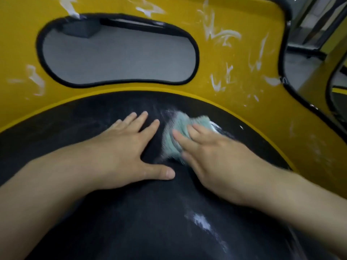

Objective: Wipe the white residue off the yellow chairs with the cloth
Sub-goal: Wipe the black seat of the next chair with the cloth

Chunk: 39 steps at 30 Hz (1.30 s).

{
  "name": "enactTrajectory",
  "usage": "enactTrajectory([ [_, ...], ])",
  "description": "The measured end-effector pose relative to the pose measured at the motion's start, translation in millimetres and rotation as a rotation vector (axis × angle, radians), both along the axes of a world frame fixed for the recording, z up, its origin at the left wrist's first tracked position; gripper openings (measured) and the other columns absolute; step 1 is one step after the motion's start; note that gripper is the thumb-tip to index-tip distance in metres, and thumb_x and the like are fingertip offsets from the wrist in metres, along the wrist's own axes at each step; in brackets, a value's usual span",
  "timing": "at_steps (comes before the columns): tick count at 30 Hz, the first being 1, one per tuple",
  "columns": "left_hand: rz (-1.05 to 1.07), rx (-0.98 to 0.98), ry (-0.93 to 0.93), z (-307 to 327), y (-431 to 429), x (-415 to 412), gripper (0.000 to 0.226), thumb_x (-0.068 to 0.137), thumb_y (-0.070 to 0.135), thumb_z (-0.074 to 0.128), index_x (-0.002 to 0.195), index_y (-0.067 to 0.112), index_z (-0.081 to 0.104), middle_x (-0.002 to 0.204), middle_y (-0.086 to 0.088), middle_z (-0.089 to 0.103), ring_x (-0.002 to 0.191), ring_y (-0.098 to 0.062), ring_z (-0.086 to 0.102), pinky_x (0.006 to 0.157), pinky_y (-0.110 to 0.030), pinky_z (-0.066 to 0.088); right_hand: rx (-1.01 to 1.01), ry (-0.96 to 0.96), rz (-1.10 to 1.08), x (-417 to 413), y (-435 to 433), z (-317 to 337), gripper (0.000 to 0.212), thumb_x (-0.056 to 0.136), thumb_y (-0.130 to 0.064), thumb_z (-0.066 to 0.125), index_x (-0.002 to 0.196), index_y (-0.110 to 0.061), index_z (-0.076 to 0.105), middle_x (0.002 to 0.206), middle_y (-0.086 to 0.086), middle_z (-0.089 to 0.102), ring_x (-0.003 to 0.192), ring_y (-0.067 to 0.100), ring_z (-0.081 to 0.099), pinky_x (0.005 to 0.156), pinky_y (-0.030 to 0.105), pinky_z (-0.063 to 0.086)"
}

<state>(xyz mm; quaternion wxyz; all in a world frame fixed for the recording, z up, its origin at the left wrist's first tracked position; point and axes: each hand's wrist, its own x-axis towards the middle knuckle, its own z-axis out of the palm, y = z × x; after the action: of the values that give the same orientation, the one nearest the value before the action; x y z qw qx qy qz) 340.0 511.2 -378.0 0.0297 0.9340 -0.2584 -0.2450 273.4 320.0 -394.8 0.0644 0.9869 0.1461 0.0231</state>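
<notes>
Black matte seat pad (pixel 131 222), broad and domed, carries a chalky white smear (pixel 202 222). Behind it curves the glossy yellow chair (pixel 22 44) shell with a black-edged oval cutout (pixel 116 57) and streaky white residue (pixel 221 34). The left hand (pixel 127 147) rests flat on the pad, fingers spread. The right hand (pixel 212 152) presses a crumpled, blurred pale-green cloth (pixel 174 132) onto the pad with fairly straight fingers.
</notes>
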Motion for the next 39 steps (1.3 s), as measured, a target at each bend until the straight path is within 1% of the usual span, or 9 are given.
enactTrajectory([
  [5, 0.047, 0.002, -0.069, -4.8, -9.7, 14.7, 0.149, 0.032, 0.108, 0.019, 0.156, 0.033, -0.016, 0.161, 0.018, -0.022, 0.142, 0.003, -0.019, 0.121, -0.031, 0.001, 0.069, 0.091, -0.139, 78.3, 10.3, -7.1, 0.054, 0.108, -0.034, 0.022, 0.159, -0.02, 0.011, 0.165, 0.013, 0.012, 0.153, 0.025, 0.008, 0.118, 0.037, 0.015],
  [9, 0.042, -0.02, -0.079, -6.7, -2.2, 16.2, 0.156, 0.016, 0.104, 0.014, 0.155, 0.039, -0.014, 0.152, 0.028, -0.024, 0.129, 0.011, -0.021, 0.122, -0.031, 0.002, 0.041, 0.052, -0.079, 24.2, 1.8, -2.1, 0.054, 0.108, -0.036, 0.023, 0.159, -0.023, 0.013, 0.164, 0.009, 0.019, 0.151, 0.02, 0.014, 0.115, 0.028, 0.015],
  [13, 0.026, -0.021, -0.062, -2.1, -1.3, 10.7, 0.15, 0.021, 0.102, 0.014, 0.154, 0.04, -0.018, 0.16, 0.019, -0.024, 0.142, 0.004, -0.02, 0.123, -0.036, 0.004, -0.006, -0.011, -0.063, -40.0, 4.2, 8.6, 0.053, 0.104, -0.037, 0.029, 0.154, -0.02, 0.035, 0.154, 0.009, 0.042, 0.144, 0.022, 0.037, 0.115, 0.023, 0.019],
  [17, 0.023, -0.029, -0.046, -1.7, -7.8, 8.6, 0.151, 0.022, 0.102, 0.017, 0.154, 0.039, -0.019, 0.162, 0.014, -0.026, 0.149, -0.005, -0.02, 0.12, -0.031, -0.003, 0.025, 0.143, -0.086, 4.4, 4.7, 5.9, 0.056, 0.107, -0.038, 0.022, 0.159, -0.023, 0.008, 0.165, 0.007, 0.015, 0.152, 0.02, 0.01, 0.119, 0.033, 0.014],
  [22, 0.038, -0.027, -0.05, -2.4, -13.2, 11.4, 0.158, 0.02, 0.102, 0.024, 0.156, 0.031, -0.016, 0.162, 0.014, -0.023, 0.149, -0.004, -0.018, 0.121, -0.031, -0.002, 0.05, 0.112, -0.123, 58.1, 11.8, -5.2, 0.055, 0.109, -0.035, 0.021, 0.159, -0.02, 0.008, 0.166, 0.012, 0.01, 0.152, 0.024, 0.008, 0.117, 0.036, 0.015],
  [25, 0.037, -0.012, -0.041, 0.6, -14.6, 10.2, 0.157, 0.021, 0.101, 0.023, 0.156, 0.031, -0.018, 0.162, 0.015, -0.024, 0.148, -0.003, -0.019, 0.119, -0.028, -0.003, 0.018, 0.08, -0.054, 18.5, 2.1, 1.3, 0.055, 0.108, -0.035, 0.022, 0.159, -0.018, 0.013, 0.162, 0.012, 0.021, 0.15, 0.023, 0.016, 0.115, 0.031, 0.017],
  [29, 0.025, -0.018, -0.043, -1.8, -14.2, 11.9, 0.157, 0.021, 0.102, 0.025, 0.155, 0.033, -0.017, 0.161, 0.016, -0.025, 0.147, -0.002, -0.02, 0.118, -0.028, -0.003, 0.024, -0.039, -0.046, -41.9, -4.8, -2.2, 0.056, 0.101, -0.037, 0.026, 0.149, -0.015, 0.043, 0.148, 0.014, 0.049, 0.139, 0.025, 0.045, 0.112, 0.033, 0.035],
  [33, 0.028, -0.015, -0.038, 1.3, -14.8, 11.8, 0.156, 0.022, 0.103, 0.026, 0.155, 0.033, -0.017, 0.161, 0.017, -0.025, 0.148, -0.002, -0.019, 0.121, -0.03, -0.002, 0.055, 0.109, -0.064, 4.1, -0.9, -0.7, 0.055, 0.107, -0.037, 0.022, 0.159, -0.02, 0.011, 0.163, 0.011, 0.02, 0.151, 0.023, 0.014, 0.119, 0.035, 0.016],
  [39, 0.065, -0.003, -0.037, 4.3, -12.4, 0.4, 0.14, 0.044, 0.101, 0.031, 0.156, 0.032, -0.015, 0.162, 0.015, -0.024, 0.148, -0.001, -0.018, 0.119, -0.027, -0.002, 0.044, 0.052, -0.075, 40.1, 1.6, -10.2, 0.054, 0.108, -0.033, 0.022, 0.159, -0.016, 0.016, 0.163, 0.015, 0.021, 0.151, 0.026, 0.015, 0.118, 0.034, 0.014],
])
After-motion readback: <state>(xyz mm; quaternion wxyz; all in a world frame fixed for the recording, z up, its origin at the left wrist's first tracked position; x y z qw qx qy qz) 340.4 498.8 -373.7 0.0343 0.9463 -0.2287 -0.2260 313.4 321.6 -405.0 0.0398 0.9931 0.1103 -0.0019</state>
